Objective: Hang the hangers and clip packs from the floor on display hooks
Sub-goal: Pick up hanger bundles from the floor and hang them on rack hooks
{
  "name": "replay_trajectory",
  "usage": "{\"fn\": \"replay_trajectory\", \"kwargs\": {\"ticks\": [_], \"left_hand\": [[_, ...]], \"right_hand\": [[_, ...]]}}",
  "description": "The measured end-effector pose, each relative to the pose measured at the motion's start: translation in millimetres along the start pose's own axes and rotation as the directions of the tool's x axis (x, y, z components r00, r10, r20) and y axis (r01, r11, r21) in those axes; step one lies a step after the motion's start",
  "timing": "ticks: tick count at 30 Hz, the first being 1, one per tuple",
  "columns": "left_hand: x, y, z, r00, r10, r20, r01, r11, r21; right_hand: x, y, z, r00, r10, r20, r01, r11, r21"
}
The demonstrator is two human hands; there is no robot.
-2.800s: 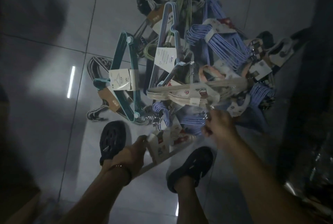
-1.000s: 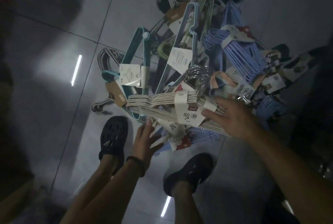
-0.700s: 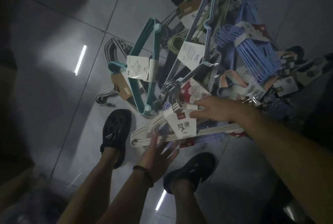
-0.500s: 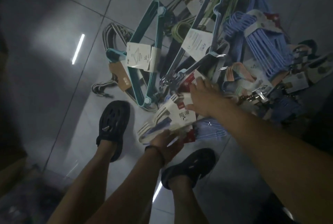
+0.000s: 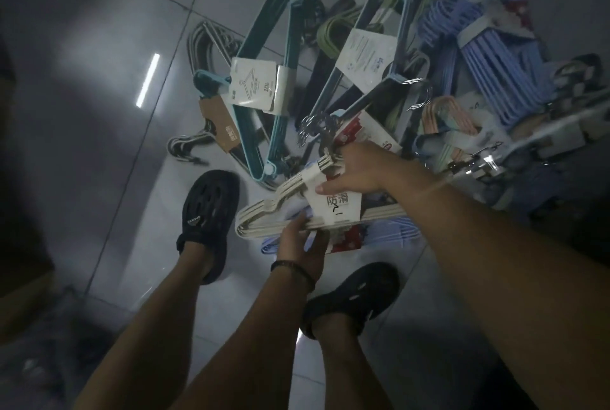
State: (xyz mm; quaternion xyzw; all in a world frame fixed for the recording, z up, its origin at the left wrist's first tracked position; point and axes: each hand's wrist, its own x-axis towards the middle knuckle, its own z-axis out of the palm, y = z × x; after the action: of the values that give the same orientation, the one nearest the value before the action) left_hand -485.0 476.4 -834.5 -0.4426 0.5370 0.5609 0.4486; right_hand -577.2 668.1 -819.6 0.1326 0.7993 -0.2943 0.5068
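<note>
A banded bundle of cream hangers (image 5: 264, 211) with a white printed label (image 5: 336, 208) hangs low over the floor between my feet. My right hand (image 5: 359, 172) grips it at the neck, thumb lying on the label, its metal hooks (image 5: 313, 125) sticking out past the fingers. My left hand (image 5: 303, 241) holds the bundle's lower bar from underneath. Under it lie a pale blue hanger pack (image 5: 389, 234) and a red-and-white card. Behind them is the heap: a teal hanger pack (image 5: 277, 56), a blue-framed pack (image 5: 373, 53), lilac hangers (image 5: 495, 66) and clip packs (image 5: 485, 162).
Glossy grey floor tiles (image 5: 99, 112) stretch to the left, with a bright light strip reflected in them. My two black clogs (image 5: 208, 211) (image 5: 356, 294) stand just before the heap. A striped hanger set (image 5: 204, 46) lies at its left edge. Dark shelving edges the right side.
The cream bundle came up out of the heap and swung toward me and down. My right hand shifted to its neck, and my left hand, open before, closed on its lower bar.
</note>
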Motion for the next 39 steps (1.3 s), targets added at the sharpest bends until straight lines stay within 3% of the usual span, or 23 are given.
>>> {"fn": "replay_trajectory", "kwargs": {"ticks": [2,4,10,13,16,21,23,26,30,33,36,39], "left_hand": [[-18.4,14.2,-2.1,0.998,-0.060,0.036,0.067,0.968,-0.242],[-47.0,37.3,-1.6,0.998,-0.059,0.002,0.057,0.950,-0.306],[-183.1,129.6,49.1,0.968,0.249,0.041,-0.246,0.966,-0.077],[-288.7,178.5,90.3,0.906,0.419,0.052,-0.423,0.902,0.088],[-399.0,214.7,126.1,0.814,0.548,0.192,-0.577,0.798,0.172],[-562.9,250.1,166.9,0.625,0.620,0.474,-0.766,0.602,0.224],[-614.9,251.2,177.7,0.554,0.584,0.593,-0.813,0.533,0.235],[-692.0,239.4,194.9,0.444,0.468,0.764,-0.863,0.454,0.224],[-789.7,197.4,212.6,0.271,0.245,0.931,-0.931,0.313,0.189],[-858.5,151.3,215.7,0.099,0.017,0.995,-0.977,0.192,0.094],[-921.6,97.3,202.5,-0.040,-0.177,0.983,-0.987,0.159,-0.012],[-968.0,38.6,184.1,-0.143,-0.322,0.936,-0.985,0.134,-0.105]], "right_hand": [[-22.4,-1.4,-15.1,1.000,0.002,-0.015,0.000,0.993,0.114],[-56.8,-1.4,-28.6,0.998,0.038,-0.049,-0.024,0.962,0.272],[-229.3,-17.5,-60.8,0.949,0.176,-0.261,0.053,0.728,0.683],[-329.1,-42.8,-77.1,0.866,0.340,-0.366,0.088,0.617,0.782],[-438.9,-78.5,-102.0,0.758,0.478,-0.444,0.138,0.548,0.825],[-613.5,-137.2,-125.9,0.518,0.652,-0.554,0.005,0.645,0.764],[-677.2,-152.1,-124.2,0.381,0.730,-0.568,-0.110,0.645,0.756],[-769.2,-170.0,-109.1,0.117,0.808,-0.577,-0.236,0.587,0.774],[-870.9,-185.6,-82.5,-0.238,0.777,-0.583,-0.174,0.556,0.813],[-933.0,-193.9,-62.2,-0.343,0.752,-0.563,-0.137,0.553,0.822],[-987.4,-199.2,-25.2,-0.364,0.746,-0.558,-0.206,0.520,0.829],[-1038.3,-205.1,33.2,-0.493,0.709,-0.504,-0.254,0.437,0.863]]}}
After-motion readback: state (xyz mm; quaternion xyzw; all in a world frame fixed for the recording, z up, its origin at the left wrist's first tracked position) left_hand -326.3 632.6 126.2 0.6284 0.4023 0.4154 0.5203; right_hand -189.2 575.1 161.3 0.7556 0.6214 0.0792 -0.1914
